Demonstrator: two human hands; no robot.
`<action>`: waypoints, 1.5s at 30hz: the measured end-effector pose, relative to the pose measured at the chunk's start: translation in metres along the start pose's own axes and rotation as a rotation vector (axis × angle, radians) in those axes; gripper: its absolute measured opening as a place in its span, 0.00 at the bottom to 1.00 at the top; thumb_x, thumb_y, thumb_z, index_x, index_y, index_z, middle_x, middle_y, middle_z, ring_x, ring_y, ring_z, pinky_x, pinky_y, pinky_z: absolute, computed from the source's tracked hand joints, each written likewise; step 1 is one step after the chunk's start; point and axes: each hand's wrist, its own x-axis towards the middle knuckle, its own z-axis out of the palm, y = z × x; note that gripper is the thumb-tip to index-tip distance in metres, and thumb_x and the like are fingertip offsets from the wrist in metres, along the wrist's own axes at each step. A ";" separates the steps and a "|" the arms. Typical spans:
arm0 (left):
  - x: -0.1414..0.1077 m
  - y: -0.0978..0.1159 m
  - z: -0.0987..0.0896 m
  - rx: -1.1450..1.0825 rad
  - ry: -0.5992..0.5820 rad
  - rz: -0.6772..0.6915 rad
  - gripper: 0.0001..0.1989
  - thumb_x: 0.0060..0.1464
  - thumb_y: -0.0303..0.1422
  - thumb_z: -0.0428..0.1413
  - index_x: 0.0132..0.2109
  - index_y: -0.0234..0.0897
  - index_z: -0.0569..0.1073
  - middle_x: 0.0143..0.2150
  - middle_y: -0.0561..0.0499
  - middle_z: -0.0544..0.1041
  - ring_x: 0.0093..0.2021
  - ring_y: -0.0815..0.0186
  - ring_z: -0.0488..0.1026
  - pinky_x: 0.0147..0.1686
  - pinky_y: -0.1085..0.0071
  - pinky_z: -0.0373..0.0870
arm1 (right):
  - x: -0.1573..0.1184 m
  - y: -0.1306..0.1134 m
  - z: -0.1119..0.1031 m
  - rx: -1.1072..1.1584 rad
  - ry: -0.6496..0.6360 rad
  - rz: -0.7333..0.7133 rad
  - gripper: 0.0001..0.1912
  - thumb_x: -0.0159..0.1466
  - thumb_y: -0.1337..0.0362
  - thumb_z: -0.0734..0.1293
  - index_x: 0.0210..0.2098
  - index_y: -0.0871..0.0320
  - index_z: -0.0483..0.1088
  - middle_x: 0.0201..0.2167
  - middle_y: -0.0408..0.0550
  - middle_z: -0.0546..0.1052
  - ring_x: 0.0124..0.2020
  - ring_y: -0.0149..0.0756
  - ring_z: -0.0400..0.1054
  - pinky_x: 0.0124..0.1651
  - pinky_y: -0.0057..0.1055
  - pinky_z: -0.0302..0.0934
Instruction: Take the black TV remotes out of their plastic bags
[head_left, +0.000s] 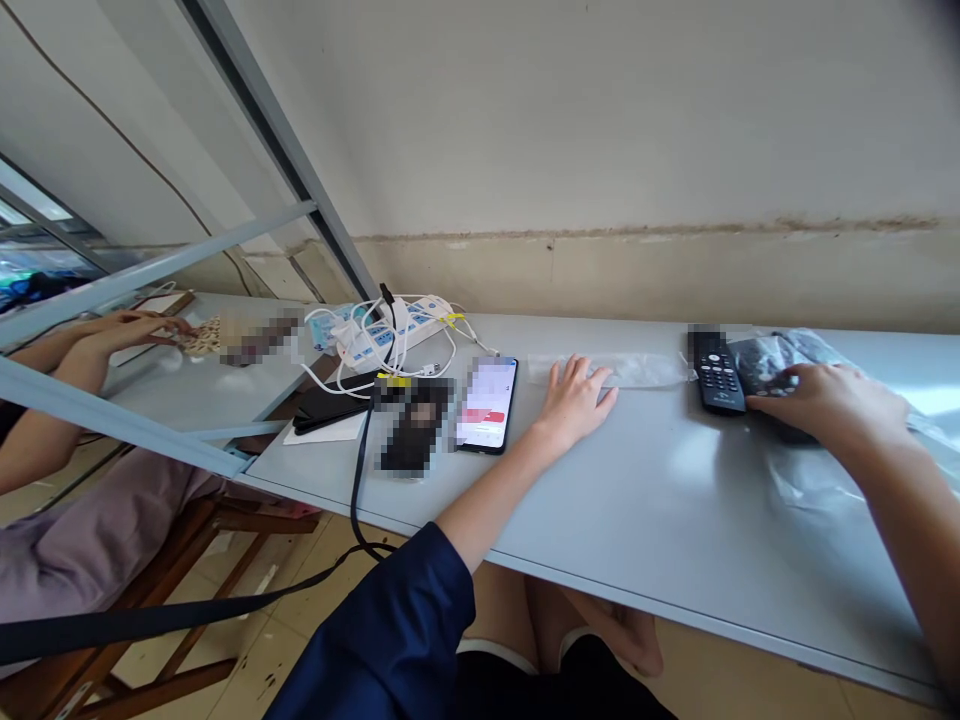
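My left hand (576, 400) lies flat on the table with its fingers spread, the fingertips on a long clear plastic sleeve (652, 370). A black remote control (718, 372) lies face up past the sleeve's right end, its buttons showing. Just right of it, my right hand (847, 405) curls over a dark, plastic-wrapped bundle (772, 350) with small round buttons showing, which looks like more remotes. The thumb points left, close to the black remote's edge. My palm hides most of what those fingers hold.
Left of my left hand lie a lit phone (491, 405), a blurred dark device (417, 430) and a black case (334, 402). Behind them a white power strip (397, 330) carries tangled cables. Clear plastic (810, 485) spreads at right. Beyond the metal frame (292, 150), another person's hands (142, 328) work.
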 end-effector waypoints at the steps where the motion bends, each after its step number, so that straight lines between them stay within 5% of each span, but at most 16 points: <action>1: 0.000 0.000 0.000 -0.003 0.010 0.009 0.15 0.62 0.36 0.46 0.52 0.40 0.70 0.54 0.46 0.70 0.58 0.61 0.64 0.60 0.58 0.58 | -0.003 -0.005 -0.005 -0.041 -0.098 0.087 0.19 0.46 0.49 0.67 0.18 0.59 0.62 0.22 0.55 0.65 0.25 0.38 0.60 0.27 0.36 0.55; 3: 0.001 -0.001 0.000 -0.011 0.020 0.024 0.15 0.62 0.35 0.46 0.53 0.40 0.69 0.55 0.45 0.70 0.59 0.61 0.63 0.60 0.59 0.58 | -0.009 -0.016 -0.017 -0.073 -0.110 0.171 0.20 0.53 0.48 0.63 0.23 0.62 0.66 0.30 0.60 0.68 0.29 0.41 0.63 0.28 0.34 0.55; 7: 0.000 -0.001 -0.001 -0.041 0.094 0.080 0.19 0.61 0.32 0.46 0.59 0.39 0.62 0.59 0.43 0.67 0.63 0.60 0.59 0.61 0.59 0.58 | -0.019 -0.029 -0.030 0.053 0.143 0.114 0.25 0.51 0.51 0.65 0.42 0.63 0.73 0.39 0.60 0.70 0.32 0.44 0.65 0.30 0.35 0.56; 10: -0.002 0.001 -0.005 -0.047 0.168 0.150 0.26 0.59 0.32 0.48 0.64 0.40 0.53 0.65 0.42 0.59 0.68 0.58 0.50 0.63 0.56 0.55 | -0.024 -0.032 -0.020 0.209 0.281 -0.099 0.27 0.49 0.52 0.65 0.46 0.58 0.73 0.41 0.54 0.72 0.33 0.41 0.66 0.32 0.34 0.58; 14: -0.002 0.004 -0.009 0.005 0.223 0.233 0.30 0.57 0.32 0.50 0.65 0.40 0.51 0.68 0.41 0.53 0.70 0.53 0.42 0.64 0.49 0.50 | -0.034 -0.041 0.004 0.321 0.212 -0.583 0.24 0.52 0.53 0.63 0.48 0.51 0.72 0.44 0.47 0.72 0.33 0.34 0.67 0.30 0.28 0.59; 18: -0.002 0.006 -0.010 0.034 0.156 0.254 0.19 0.58 0.30 0.50 0.57 0.38 0.64 0.54 0.44 0.71 0.61 0.57 0.62 0.62 0.55 0.54 | -0.044 -0.049 0.012 0.369 0.112 -0.835 0.18 0.57 0.56 0.61 0.45 0.50 0.72 0.43 0.43 0.72 0.30 0.28 0.67 0.29 0.24 0.59; 22: -0.001 0.007 -0.012 0.007 0.112 0.088 0.11 0.57 0.30 0.53 0.47 0.40 0.70 0.43 0.49 0.76 0.47 0.62 0.72 0.48 0.67 0.66 | -0.040 -0.046 0.006 0.394 0.249 -0.670 0.20 0.58 0.47 0.64 0.44 0.51 0.73 0.43 0.47 0.72 0.36 0.34 0.68 0.30 0.26 0.61; 29: 0.000 0.001 -0.014 0.007 0.199 -0.097 0.08 0.55 0.32 0.56 0.44 0.40 0.69 0.42 0.49 0.76 0.45 0.62 0.72 0.42 0.68 0.64 | -0.026 -0.042 -0.002 0.655 0.336 -0.222 0.17 0.59 0.49 0.59 0.33 0.56 0.69 0.39 0.51 0.72 0.34 0.35 0.67 0.35 0.33 0.65; 32: 0.001 -0.001 -0.012 -0.024 0.243 -0.088 0.15 0.53 0.42 0.58 0.44 0.40 0.68 0.41 0.48 0.76 0.44 0.61 0.72 0.41 0.68 0.63 | -0.021 -0.042 -0.003 0.832 0.233 -0.032 0.15 0.54 0.51 0.60 0.28 0.58 0.66 0.36 0.52 0.72 0.33 0.36 0.67 0.35 0.35 0.65; 36: 0.002 -0.001 -0.010 -0.031 0.275 -0.089 0.24 0.48 0.52 0.57 0.44 0.39 0.68 0.41 0.48 0.76 0.43 0.61 0.72 0.42 0.68 0.63 | -0.016 -0.038 -0.003 0.955 0.038 -0.014 0.18 0.51 0.50 0.61 0.28 0.60 0.67 0.34 0.53 0.72 0.35 0.37 0.67 0.28 0.29 0.66; 45: 0.001 -0.002 -0.012 0.011 0.296 -0.069 0.24 0.50 0.53 0.55 0.46 0.40 0.70 0.40 0.49 0.75 0.42 0.63 0.72 0.41 0.70 0.63 | -0.015 -0.035 -0.003 1.035 -0.332 -0.012 0.22 0.52 0.48 0.62 0.37 0.59 0.71 0.43 0.54 0.72 0.39 0.36 0.68 0.30 0.23 0.66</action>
